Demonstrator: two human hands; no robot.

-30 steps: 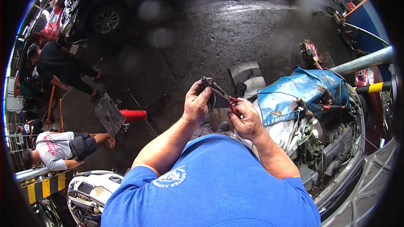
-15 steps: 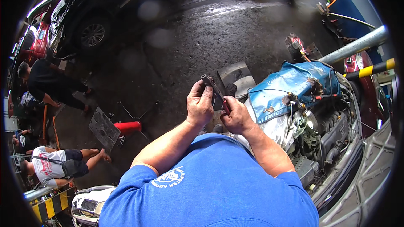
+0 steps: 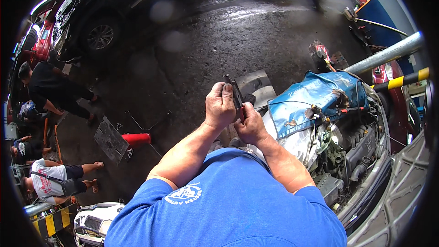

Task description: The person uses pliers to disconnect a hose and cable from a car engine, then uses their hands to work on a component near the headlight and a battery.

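Note:
My left hand (image 3: pixel 220 109) is closed round a short dark tube (image 3: pixel 226 78), whose end sticks up past the thumb. Against it lies a long, dark tool with a red handle (image 3: pixel 240 113); its exact kind is hard to make out. My right hand (image 3: pixel 252 123) grips that handle, its fingers wrapped round it close beside the left hand. Both hands are held out in front of my chest, above the dark floor. The lower part of the tube is hidden by my left fingers.
At right is an open engine bay (image 3: pixel 354 148) with a blue cover (image 3: pixel 315 98) over its fender. A grey metal post (image 3: pixel 386 55) crosses above. A red cylinder stand (image 3: pixel 136 139) is on the floor at left. People (image 3: pixel 59 87) are at far left near a black vehicle (image 3: pixel 100 34).
Both hands have drawn closer together, and the right has shifted a little left. The tube and tool now point more steeply upward. At far left, people have shifted slightly.

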